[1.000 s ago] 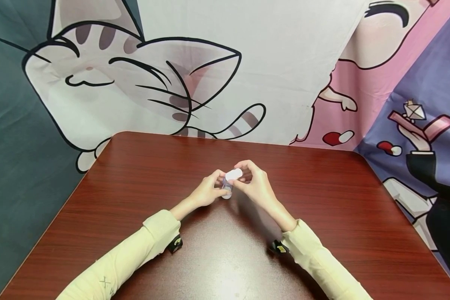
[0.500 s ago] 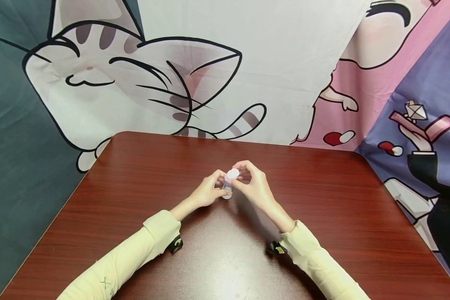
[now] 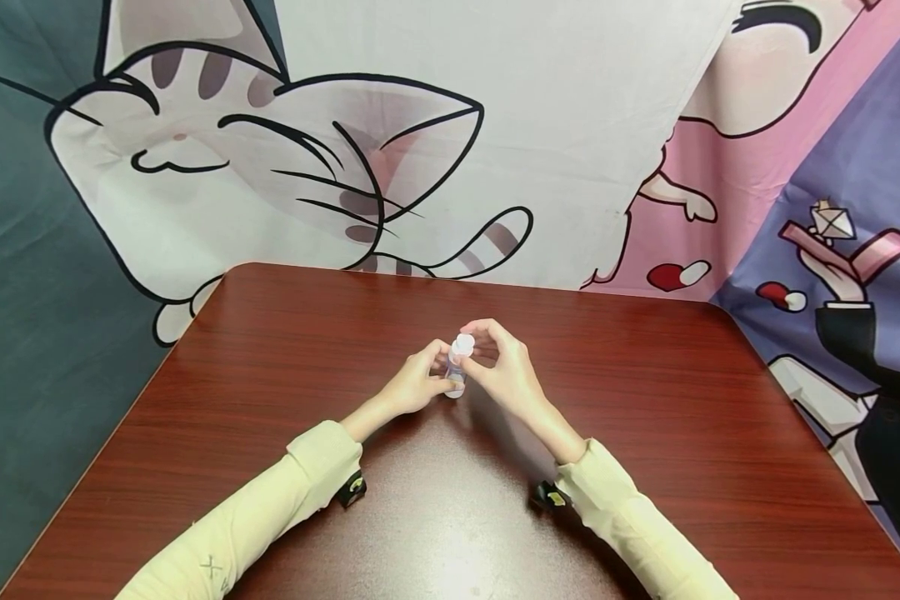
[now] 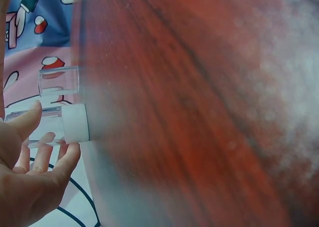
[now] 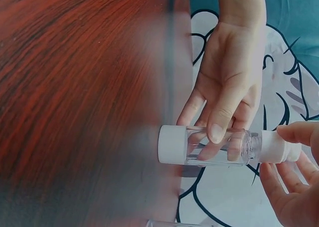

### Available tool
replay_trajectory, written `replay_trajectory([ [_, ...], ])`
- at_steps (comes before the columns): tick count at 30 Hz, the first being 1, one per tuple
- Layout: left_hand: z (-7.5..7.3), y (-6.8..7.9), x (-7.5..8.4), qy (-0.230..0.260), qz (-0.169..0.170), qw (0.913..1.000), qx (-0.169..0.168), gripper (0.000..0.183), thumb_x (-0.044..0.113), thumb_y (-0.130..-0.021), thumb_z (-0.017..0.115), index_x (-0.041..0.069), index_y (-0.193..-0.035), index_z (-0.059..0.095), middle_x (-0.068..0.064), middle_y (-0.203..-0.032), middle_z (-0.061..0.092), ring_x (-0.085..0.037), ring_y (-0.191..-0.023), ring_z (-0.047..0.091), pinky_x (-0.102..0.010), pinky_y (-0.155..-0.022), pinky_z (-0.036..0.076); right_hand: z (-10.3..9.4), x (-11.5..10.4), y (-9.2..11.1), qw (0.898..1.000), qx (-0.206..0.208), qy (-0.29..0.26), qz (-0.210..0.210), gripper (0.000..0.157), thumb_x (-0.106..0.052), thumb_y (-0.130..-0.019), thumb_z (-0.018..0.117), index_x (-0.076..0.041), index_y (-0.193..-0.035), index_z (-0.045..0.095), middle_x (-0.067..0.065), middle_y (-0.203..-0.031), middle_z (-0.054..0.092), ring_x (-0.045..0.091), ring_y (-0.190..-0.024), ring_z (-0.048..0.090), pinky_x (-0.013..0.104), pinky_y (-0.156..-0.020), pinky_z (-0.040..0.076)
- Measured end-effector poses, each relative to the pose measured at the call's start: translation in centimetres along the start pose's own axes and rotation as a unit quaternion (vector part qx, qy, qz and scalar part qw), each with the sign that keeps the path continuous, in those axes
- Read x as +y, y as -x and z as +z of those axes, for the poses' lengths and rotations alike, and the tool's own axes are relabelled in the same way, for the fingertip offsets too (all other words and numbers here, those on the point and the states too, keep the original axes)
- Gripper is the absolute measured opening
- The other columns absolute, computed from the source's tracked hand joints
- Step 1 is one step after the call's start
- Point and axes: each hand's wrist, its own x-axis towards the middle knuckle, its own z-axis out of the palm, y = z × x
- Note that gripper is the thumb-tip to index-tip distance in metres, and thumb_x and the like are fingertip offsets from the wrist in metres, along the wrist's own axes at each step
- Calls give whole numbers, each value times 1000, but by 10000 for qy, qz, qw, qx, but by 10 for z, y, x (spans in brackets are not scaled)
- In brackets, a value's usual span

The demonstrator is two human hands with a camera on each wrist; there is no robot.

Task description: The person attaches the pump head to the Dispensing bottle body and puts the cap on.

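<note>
A small clear bottle (image 5: 217, 146) with a white base stands upright on the table. My left hand (image 3: 411, 385) grips its body, the thumb (image 5: 219, 129) on the near side and fingers behind. My right hand (image 3: 510, 367) pinches a white cap (image 5: 273, 146) between thumb and fingers at the bottle's top. Part of the bottle's clear threaded neck (image 5: 253, 146) shows below the cap. In the left wrist view a separate clear cylinder (image 4: 59, 81) stands on the table beyond the bottle. The right hand is mostly out of that view.
The dark reddish wooden table (image 3: 285, 333) stretches around both hands, with a bright glare near its front. A cartoon cloth (image 3: 555, 150) hangs behind its far edge. Black wrist cameras (image 3: 549, 497) sit under the sleeves.
My right hand has shifted slightly left, bringing the white cap from a rightward tilt to over the bottle's mouth. The left hand and bottle have stayed in place.
</note>
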Motion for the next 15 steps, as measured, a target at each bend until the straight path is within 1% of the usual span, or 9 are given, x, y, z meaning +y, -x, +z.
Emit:
replay_trajectory([
  [1, 0, 0, 0, -16, -5, 10000, 6, 34, 3, -84, 70, 0, -111, 50, -18, -112, 64, -32, -104, 63, -38, -88, 54, 1, 4, -1, 10000, 0, 16, 6, 33, -2, -81, 74, -5, -110, 60, 11, -97, 68, 21, -91, 67, 31, -85, 55],
  [3, 0, 0, 0, -40, -12, 10000, 14, 34, 4, -84, 71, 1, -111, 50, -18, -111, 65, -32, -104, 63, -38, -87, 54, 1, 4, -1, 10000, 0, -10, 21, 32, -2, -81, 74, -6, -110, 61, 11, -97, 68, 21, -91, 67, 32, -86, 55],
  [9, 0, 0, 1, -11, -28, 10000, 12, 34, 4, -84, 71, 1, -111, 50, -18, -111, 65, -31, -103, 62, -38, -87, 54, 0, 2, -1, 10000, -34, 3, 69, 32, -5, -82, 73, -4, -112, 62, 11, -98, 69, 21, -92, 67, 31, -87, 55],
  [15, 0, 0, 1, 24, -53, 10000, -3, 34, 4, -84, 71, 1, -111, 50, -18, -110, 65, -30, -103, 61, -37, -87, 54, 1, 2, -2, 10000, -18, 15, 92, 32, -4, -82, 73, -6, -112, 63, 11, -99, 69, 21, -93, 67, 32, -87, 55],
])
